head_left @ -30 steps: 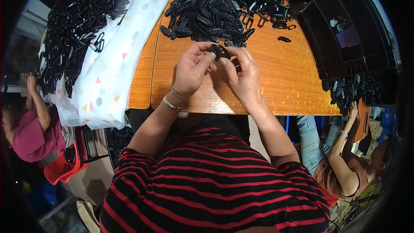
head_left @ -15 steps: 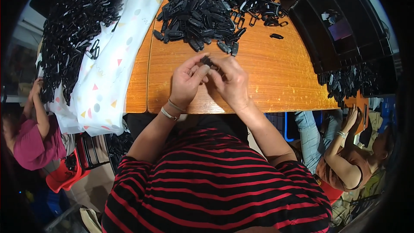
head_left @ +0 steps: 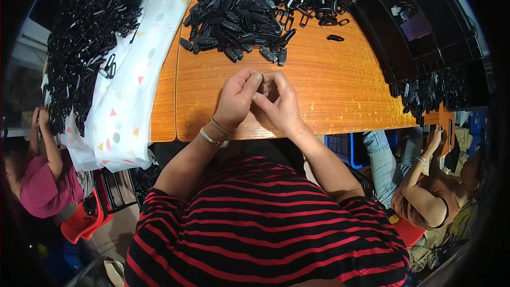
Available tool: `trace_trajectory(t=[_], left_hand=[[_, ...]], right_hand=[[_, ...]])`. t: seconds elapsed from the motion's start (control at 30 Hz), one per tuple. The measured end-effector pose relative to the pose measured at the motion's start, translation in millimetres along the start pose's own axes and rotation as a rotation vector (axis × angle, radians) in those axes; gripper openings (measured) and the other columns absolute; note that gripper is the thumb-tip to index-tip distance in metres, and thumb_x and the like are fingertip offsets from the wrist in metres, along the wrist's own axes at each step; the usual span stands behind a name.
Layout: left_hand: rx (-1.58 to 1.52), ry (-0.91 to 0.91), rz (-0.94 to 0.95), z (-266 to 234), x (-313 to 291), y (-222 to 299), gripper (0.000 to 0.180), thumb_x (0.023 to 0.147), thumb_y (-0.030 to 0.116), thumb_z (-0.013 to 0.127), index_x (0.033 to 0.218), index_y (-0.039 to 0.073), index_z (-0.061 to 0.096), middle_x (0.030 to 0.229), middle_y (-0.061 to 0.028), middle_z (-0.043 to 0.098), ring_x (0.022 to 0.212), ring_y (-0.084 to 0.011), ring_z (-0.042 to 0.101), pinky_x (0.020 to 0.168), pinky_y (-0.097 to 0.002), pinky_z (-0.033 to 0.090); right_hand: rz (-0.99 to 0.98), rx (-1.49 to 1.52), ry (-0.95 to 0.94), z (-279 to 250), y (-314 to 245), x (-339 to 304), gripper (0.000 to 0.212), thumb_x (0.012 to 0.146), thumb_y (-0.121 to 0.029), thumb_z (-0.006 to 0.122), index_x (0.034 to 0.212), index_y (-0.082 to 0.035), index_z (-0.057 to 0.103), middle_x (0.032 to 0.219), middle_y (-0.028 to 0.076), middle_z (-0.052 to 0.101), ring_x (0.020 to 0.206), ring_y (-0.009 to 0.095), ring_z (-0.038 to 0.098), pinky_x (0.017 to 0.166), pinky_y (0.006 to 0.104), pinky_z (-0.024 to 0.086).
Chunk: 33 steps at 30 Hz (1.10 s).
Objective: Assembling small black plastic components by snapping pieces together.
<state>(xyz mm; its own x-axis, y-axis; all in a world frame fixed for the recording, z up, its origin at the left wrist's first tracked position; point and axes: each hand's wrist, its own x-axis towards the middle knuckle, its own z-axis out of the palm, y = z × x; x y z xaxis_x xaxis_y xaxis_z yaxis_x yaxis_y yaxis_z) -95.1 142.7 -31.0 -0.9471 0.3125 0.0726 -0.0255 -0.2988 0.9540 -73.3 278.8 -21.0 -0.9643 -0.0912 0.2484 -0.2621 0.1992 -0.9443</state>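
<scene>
Close to the table's near edge, my left hand and my right hand meet at the fingertips. Both are closed on a small black plastic piece, mostly covered by my fingers and thumbs, so its exact shape is hidden. Beyond them lies a large heap of black plastic pieces, some oblong and solid, others open frames. A few oblong ones rest at the heap's near edge. One loose black piece sits apart, to the right.
On the left, a white patterned sheet carries another heap of black pieces. A black bin stands tilted at right beside more black pieces. People sit at both sides, one in a purple top, one in brown.
My fingers have closed further around the black piece, hiding more of it, and my left thumb has moved up over it. The view has shifted slightly.
</scene>
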Motion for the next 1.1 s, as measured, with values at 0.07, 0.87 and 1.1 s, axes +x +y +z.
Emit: trace_trajectory(t=[0.07, 0.87, 1.1], left_hand=[[-0.005, -0.039, -0.017, -4.3, 9.1, -2.3, 0.020, 0.101, 0.017, 0.044, 0.097, 0.002, 0.057, 0.086, -0.0018, 0.061, 0.076, -0.0060, 0.054, 0.068, -0.0199, 0.044], [1.022, 0.093, 0.347, -24.3, 40.7, -5.7, 0.016, 0.079, 0.004, 0.070, 0.086, 0.003, 0.056, 0.080, -0.0080, 0.056, 0.068, -0.0251, 0.059, 0.060, -0.0325, 0.048], [0.157, 0.175, -0.075, -8.8, 18.9, 15.6, 0.023, 0.085, 0.005, 0.067, 0.106, 0.001, 0.059, 0.085, -0.0031, 0.061, 0.070, -0.0090, 0.058, 0.058, -0.0227, 0.046]], right_hand=[[0.057, -0.012, -0.131, -23.4, 12.4, 11.1, 0.032, 0.082, -0.008, 0.073, 0.110, -0.001, 0.058, 0.082, 0.002, 0.059, 0.070, 0.008, 0.054, 0.063, 0.0226, 0.047], [-0.065, -0.861, -0.108, -94.3, 21.6, 76.8, 0.030, 0.085, -0.004, 0.063, 0.114, -0.004, 0.055, 0.087, 0.020, 0.066, 0.082, 0.037, 0.065, 0.072, 0.0428, 0.051], [-0.143, -0.902, 0.055, -70.6, -8.9, 60.3, 0.025, 0.090, -0.005, 0.058, 0.115, -0.004, 0.056, 0.090, 0.019, 0.067, 0.081, 0.033, 0.066, 0.071, 0.0402, 0.052]])
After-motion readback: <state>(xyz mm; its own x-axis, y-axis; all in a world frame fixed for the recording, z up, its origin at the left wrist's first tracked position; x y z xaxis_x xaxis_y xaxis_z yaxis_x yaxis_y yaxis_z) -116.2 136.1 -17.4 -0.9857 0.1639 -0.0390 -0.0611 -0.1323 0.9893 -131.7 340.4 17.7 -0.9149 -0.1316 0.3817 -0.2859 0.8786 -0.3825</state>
